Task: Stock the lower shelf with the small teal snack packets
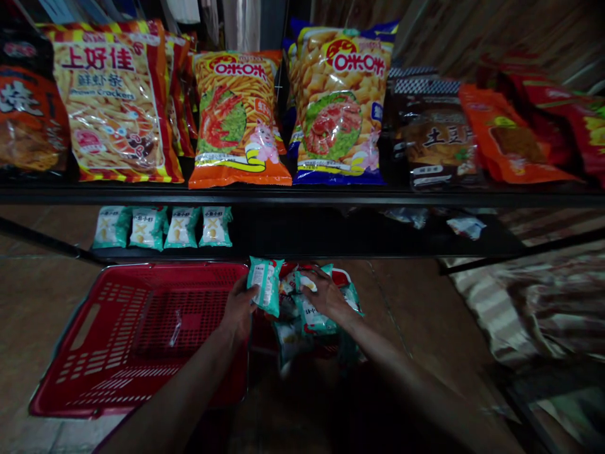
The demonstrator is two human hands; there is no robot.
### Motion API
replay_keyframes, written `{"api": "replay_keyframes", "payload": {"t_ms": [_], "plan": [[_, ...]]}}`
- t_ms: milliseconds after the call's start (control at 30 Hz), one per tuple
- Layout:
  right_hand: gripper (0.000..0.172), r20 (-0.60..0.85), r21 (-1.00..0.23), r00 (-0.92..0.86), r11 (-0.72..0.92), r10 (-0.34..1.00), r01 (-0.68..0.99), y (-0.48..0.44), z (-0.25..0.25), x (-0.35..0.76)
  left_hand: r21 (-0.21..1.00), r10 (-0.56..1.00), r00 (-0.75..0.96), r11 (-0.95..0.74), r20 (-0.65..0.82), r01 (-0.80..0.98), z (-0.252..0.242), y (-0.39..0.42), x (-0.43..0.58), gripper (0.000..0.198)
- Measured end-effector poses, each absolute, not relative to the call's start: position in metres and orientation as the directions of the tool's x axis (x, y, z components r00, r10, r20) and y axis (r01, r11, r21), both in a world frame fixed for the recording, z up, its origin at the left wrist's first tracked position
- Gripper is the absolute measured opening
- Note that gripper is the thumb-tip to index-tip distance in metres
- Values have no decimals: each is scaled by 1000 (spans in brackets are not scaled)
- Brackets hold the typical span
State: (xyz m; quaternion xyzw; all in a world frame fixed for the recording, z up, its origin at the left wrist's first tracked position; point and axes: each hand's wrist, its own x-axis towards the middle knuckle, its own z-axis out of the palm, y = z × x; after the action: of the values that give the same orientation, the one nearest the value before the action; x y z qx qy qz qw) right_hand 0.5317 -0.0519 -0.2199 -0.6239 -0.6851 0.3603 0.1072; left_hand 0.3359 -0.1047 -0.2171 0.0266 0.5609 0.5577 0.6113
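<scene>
My left hand (240,304) grips a small teal and white snack packet (267,287) by its left side, with the back of the packet facing up. It is held between the red basket and the heap of packets on the right. My right hand (325,295) is closed on another teal snack packet (302,277) at the top of that heap; the hand covers part of it. Just below the right hand lies a teal packet (317,320) with its printed front up. Other packets of the heap sit in a second red container, mostly hidden by packets and arms.
A red plastic basket (101,277) stands on the floor at left, with a clear scrap (176,328) inside. Several teal packets (147,228) stand in a row on the lower black shelf (293,233). Larger snack bags (239,120) line the upper shelf. Striped sacks (529,309) lie at right.
</scene>
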Motion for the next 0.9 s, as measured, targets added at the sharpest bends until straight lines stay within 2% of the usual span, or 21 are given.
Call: {"api": "replay_keyframes", "payload": {"t_ms": [100,200,267,367,500,667,900], "plan": [[30,-363,-777,-145,-213,921,592,-52,-215,523,653,727,-239,361,-644,-666,-220,-106,338,40],[30,-475,-858,-101,-434,874,274,-56,-215,511,659,752,-232,332,-617,-675,-218,-106,342,38],[34,-561,-827,-80,-561,824,22,-59,-213,503,677,785,-214,321,-582,-663,-214,-107,345,39],[37,-625,-757,-96,-632,774,-165,-59,-206,494,713,841,-176,302,-512,-633,-207,-109,348,43],[33,-604,-733,-115,-607,788,-309,-54,-199,491,753,891,-123,287,-436,-592,-204,-113,349,45],[36,-632,-695,-84,-612,770,-378,-48,-193,493,807,927,-103,254,-360,-534,-198,-116,348,43],[36,-595,-697,-72,-559,800,-450,-43,-184,494,688,883,-72,309,-464,-656,-187,-112,343,34]]}}
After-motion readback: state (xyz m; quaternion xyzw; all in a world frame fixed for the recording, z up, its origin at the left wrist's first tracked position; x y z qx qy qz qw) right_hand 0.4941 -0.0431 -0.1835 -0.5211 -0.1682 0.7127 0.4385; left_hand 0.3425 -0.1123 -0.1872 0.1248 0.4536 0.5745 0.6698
